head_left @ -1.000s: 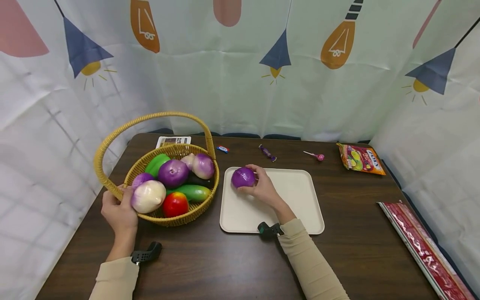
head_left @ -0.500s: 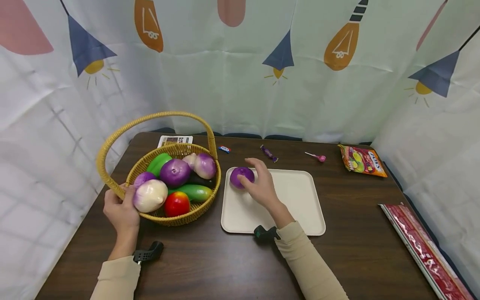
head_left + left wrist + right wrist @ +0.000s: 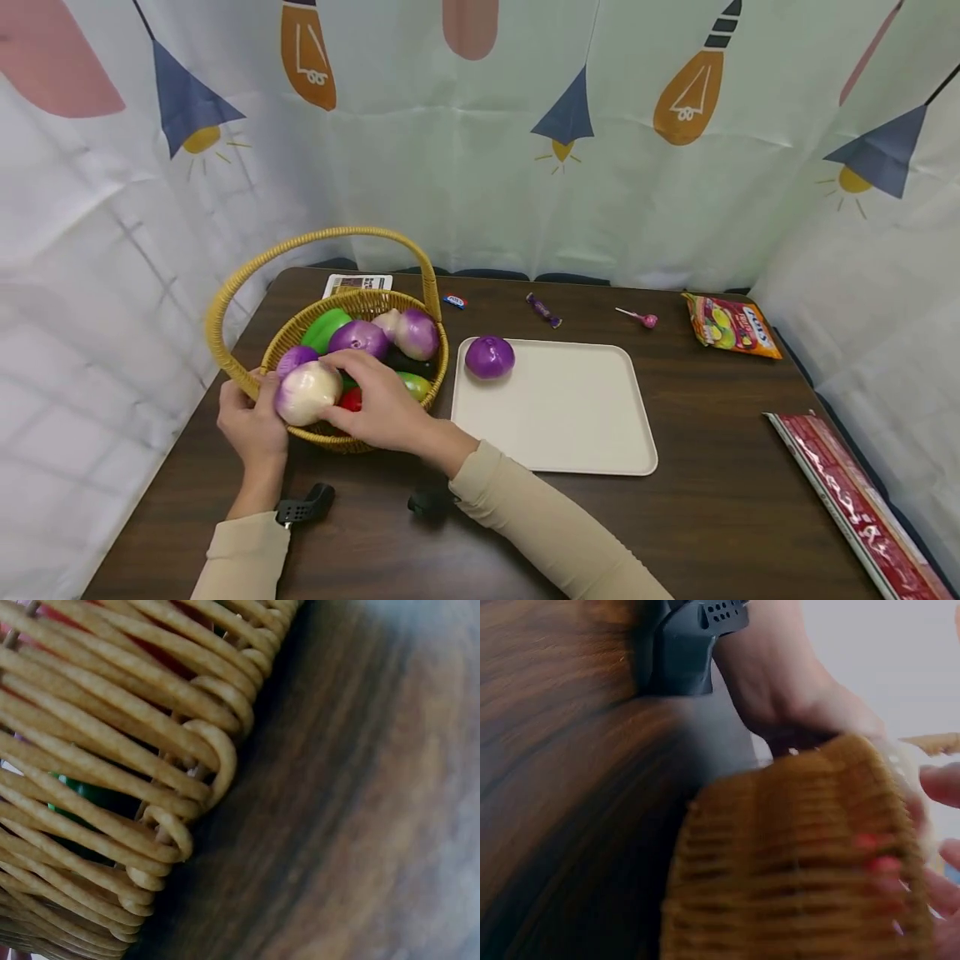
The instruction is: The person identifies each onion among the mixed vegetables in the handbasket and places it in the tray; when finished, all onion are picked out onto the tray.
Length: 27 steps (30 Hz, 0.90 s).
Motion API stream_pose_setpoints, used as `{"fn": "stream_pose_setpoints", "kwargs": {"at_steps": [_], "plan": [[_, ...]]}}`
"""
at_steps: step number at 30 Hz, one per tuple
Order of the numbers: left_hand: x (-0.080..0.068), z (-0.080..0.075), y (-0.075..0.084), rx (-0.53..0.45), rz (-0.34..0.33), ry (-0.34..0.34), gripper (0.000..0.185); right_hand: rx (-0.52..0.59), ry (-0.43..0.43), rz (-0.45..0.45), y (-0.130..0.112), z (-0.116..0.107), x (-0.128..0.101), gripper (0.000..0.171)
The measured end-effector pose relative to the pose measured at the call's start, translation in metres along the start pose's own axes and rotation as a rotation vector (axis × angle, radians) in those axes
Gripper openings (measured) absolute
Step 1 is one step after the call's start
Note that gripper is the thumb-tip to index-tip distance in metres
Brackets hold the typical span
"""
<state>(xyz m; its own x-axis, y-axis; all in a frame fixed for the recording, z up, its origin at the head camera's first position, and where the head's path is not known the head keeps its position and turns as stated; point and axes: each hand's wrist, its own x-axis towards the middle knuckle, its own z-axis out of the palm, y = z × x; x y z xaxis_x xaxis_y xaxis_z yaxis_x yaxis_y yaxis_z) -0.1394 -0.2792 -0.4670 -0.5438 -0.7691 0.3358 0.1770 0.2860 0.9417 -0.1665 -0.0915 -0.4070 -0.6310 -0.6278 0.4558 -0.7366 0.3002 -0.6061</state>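
Basket [image 3: 358, 302] gripped by left hand [image 3: 251, 419]; right hand [image 3: 386, 408] angled leftward, grip curled round onion [image 3: 306, 394].

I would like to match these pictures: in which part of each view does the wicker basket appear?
Head: the wicker basket is left of centre, on the table.
Left wrist: its woven wall fills the left side, close up.
Right wrist: blurred, at the bottom, right of centre.
Shared landmark: the dark wooden table, visible in all three views.
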Motion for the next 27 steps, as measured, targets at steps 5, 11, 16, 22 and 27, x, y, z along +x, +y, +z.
{"fn": "stream_pose_setpoints", "kwargs": {"at_steps": [5,11,16,22,27], "plan": [[-0.001,0.001,-0.001,-0.009,-0.006,0.005,0.028,-0.050,-0.141,0.079,-0.004,0.015,0.014,0.077],[-0.003,0.001,0.007,-0.007,0.019,0.001,0.028,-0.107,-0.157,0.102,-0.008,0.019,0.016,0.089],[-0.010,0.002,0.022,-0.018,0.024,-0.022,0.027,-0.015,0.017,0.094,-0.005,0.007,0.002,0.080],[-0.003,0.003,0.007,-0.017,0.031,-0.010,0.026,0.110,0.128,0.094,0.007,-0.033,-0.026,0.080],[-0.002,0.000,0.004,-0.013,0.028,-0.005,0.026,0.253,0.197,0.209,0.029,-0.071,-0.059,0.079]]}}
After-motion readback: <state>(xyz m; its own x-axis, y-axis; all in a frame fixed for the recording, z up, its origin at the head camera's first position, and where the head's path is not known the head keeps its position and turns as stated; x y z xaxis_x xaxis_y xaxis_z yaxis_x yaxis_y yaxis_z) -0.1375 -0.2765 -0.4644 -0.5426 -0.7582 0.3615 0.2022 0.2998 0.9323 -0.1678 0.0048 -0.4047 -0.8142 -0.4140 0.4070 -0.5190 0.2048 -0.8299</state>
